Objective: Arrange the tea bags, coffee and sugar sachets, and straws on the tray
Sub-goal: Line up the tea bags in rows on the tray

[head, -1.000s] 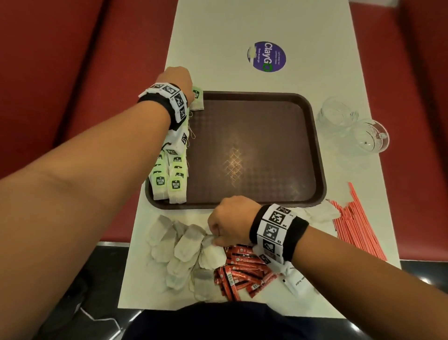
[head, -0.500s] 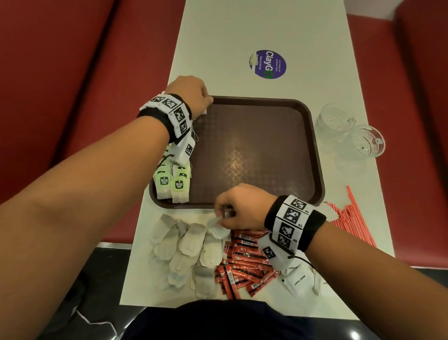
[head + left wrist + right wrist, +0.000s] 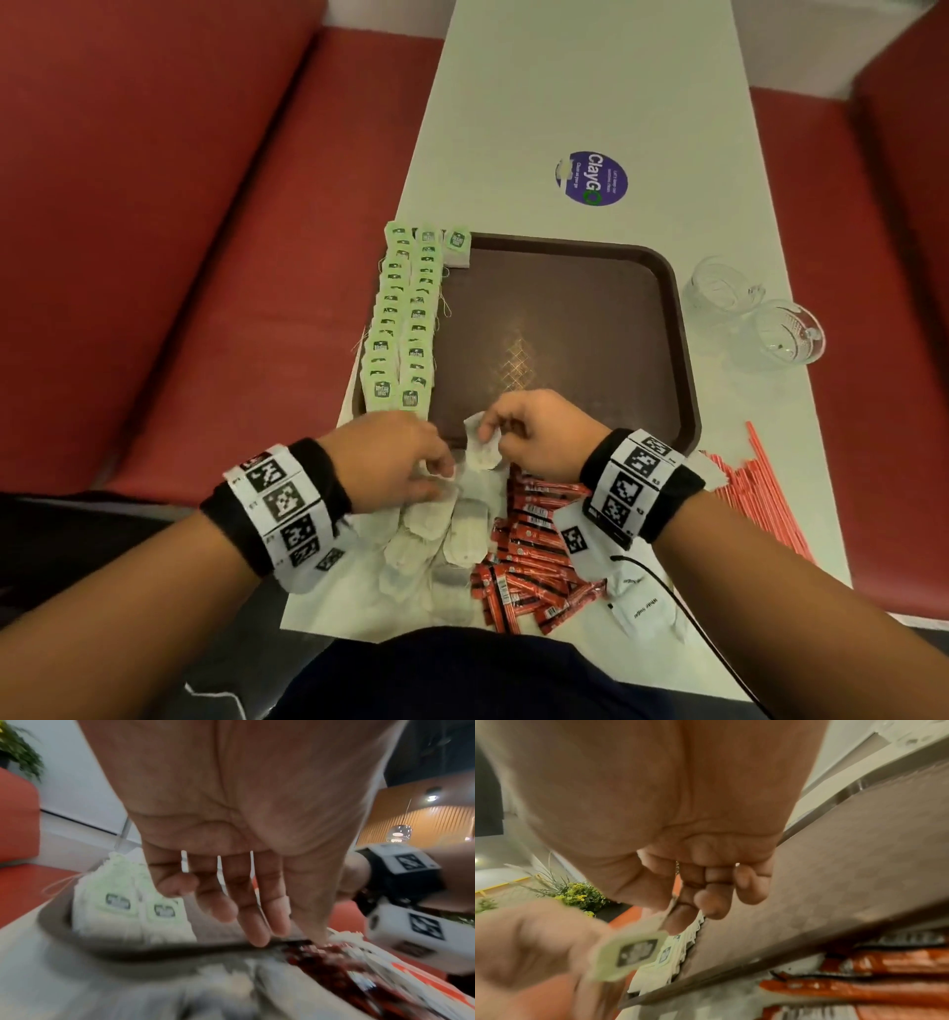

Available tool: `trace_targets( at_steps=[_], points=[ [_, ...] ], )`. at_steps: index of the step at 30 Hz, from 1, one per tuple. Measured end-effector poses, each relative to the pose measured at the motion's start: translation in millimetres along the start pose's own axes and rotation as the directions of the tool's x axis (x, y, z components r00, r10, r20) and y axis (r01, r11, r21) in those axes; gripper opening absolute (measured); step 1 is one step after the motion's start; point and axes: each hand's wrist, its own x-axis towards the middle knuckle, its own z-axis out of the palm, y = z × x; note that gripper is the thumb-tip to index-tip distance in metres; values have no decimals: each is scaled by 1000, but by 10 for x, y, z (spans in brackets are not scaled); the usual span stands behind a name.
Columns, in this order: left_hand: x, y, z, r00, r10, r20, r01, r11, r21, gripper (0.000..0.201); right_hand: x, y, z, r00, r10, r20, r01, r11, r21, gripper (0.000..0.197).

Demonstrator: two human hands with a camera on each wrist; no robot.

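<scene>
A brown tray (image 3: 565, 318) lies mid-table. Two long rows of green-tagged tea bags (image 3: 405, 329) fill its left side, and one more bag (image 3: 457, 246) sits at the far left corner. Loose tea bags (image 3: 462, 529) are piled at the table's near edge beside red coffee sachets (image 3: 529, 560), white sugar sachets (image 3: 642, 611) and red-striped straws (image 3: 760, 488). My right hand (image 3: 485, 437) pinches one tea bag (image 3: 482, 455) over the tray's near rim; its green tag (image 3: 631, 953) hangs below thumb and forefinger. My left hand (image 3: 441, 475) reaches in beside it with fingers (image 3: 257, 923) straight, over the pile.
Two clear glass cups (image 3: 785, 334) stand right of the tray. A purple sticker (image 3: 590, 177) is on the table beyond it. Red bench seats (image 3: 205, 257) flank the narrow table on both sides.
My left hand came back from the tray's far left corner to the near pile, leaving a tea bag there. My right hand lifted a tea bag off the pile.
</scene>
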Motion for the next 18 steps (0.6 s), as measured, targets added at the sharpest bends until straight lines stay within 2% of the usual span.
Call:
trace_targets(
  at_steps=[2, 5, 9, 13, 16, 18],
  points=[
    [-83, 37, 161, 997, 35, 67, -35, 999, 1, 45, -20, -16, 5, 1000, -13, -15, 13, 1000, -15, 25],
    [-146, 57, 288, 997, 35, 73, -35, 999, 0, 58, -3, 40, 45, 999, -30, -16, 29, 998, -58, 24],
    [-167, 52, 303, 1000, 18, 12, -17, 999, -36, 41, 16, 104, 74, 999, -29, -42, 26, 998, -61, 26],
    [-158, 44, 191, 999, 3, -43, -8, 995, -99, 19, -13, 95, 77, 997, -50, -55, 44, 994, -105, 16],
    [-138, 48, 48, 988, -20, -156, -4, 989, -150, 16, -36, 82, 84, 992, -59, -115, 50, 996, -80, 21],
    [-112, 74, -51, 967, -17, -256, -32, 982, -186, 14, -42, 69, 81, 992, -39, -123, 39, 999, 3, 21]
  ],
)
